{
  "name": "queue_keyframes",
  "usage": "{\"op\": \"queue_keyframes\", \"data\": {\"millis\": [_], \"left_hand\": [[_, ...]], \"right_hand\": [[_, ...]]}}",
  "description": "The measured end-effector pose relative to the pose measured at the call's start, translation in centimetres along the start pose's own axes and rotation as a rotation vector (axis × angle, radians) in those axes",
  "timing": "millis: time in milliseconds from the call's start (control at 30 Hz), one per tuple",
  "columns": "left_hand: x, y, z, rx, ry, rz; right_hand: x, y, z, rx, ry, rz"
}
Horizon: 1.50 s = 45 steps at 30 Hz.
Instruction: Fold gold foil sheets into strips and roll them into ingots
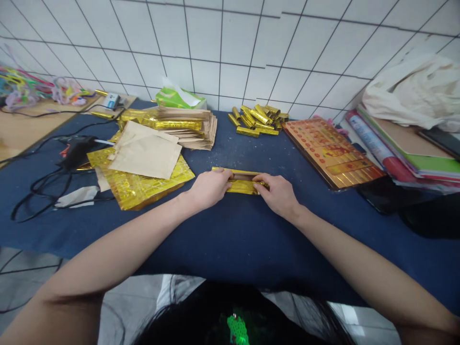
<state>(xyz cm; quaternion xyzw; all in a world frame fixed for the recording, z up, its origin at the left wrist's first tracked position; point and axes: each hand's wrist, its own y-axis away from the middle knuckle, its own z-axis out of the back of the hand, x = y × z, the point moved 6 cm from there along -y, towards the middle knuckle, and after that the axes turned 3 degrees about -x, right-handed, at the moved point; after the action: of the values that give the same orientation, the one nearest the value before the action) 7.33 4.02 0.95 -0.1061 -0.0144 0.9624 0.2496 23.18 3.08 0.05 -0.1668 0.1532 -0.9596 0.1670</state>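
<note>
A partly rolled sheet of gold foil paper [244,186] lies on the dark blue cloth in front of me, its brown inner side showing along the curl. My left hand [212,187] grips its left end, fingers closed on the rolled edge. At the right end my right hand [278,194] pinches the same sheet between thumb and fingers. Beyond the hands is a heap of short gold paper rolls [258,120]. Left of my left hand lies a stack of gold foil sheets [143,191], partly covered by a plain tan sheet [145,149].
A brown paper stack [206,127] and a green tissue pack [179,98] stand near the tiled wall. At left lie a black glue gun [77,149] and its looping cable. On the right are an orange-gold printed packet [330,148] and piled folders [420,153].
</note>
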Motion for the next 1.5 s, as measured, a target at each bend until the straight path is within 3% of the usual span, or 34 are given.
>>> {"op": "queue_keyframes", "data": {"millis": [333,567,733,900,1133,1267,1500], "left_hand": [[-0.4,0.2,-0.1,-0.004,-0.119,-0.033],[-2.5,0.9,1.2,-0.154,-0.300,-0.163],[-4.4,1.9,0.0,-0.047,-0.217,-0.271],[-3.8,2.1,-1.1,0.027,-0.192,-0.208],[-3.1,1.8,-1.3,0.082,-0.163,-0.161],[-2.8,1.8,-1.1,0.072,-0.150,-0.170],[-2.0,1.4,0.0,-0.001,-0.158,-0.224]], "right_hand": [[0.3,-0.2,-0.3,-0.026,0.108,0.067],[0.2,-0.1,-0.5,-0.057,0.147,0.090],[0.2,-0.3,-0.5,-0.026,0.173,0.052],[0.0,-0.3,-0.5,-0.008,0.213,0.035],[2.9,0.6,2.0,-0.199,0.262,0.263],[4.4,1.4,1.2,-0.072,0.176,0.422],[3.7,1.3,0.5,0.004,0.339,0.326]]}}
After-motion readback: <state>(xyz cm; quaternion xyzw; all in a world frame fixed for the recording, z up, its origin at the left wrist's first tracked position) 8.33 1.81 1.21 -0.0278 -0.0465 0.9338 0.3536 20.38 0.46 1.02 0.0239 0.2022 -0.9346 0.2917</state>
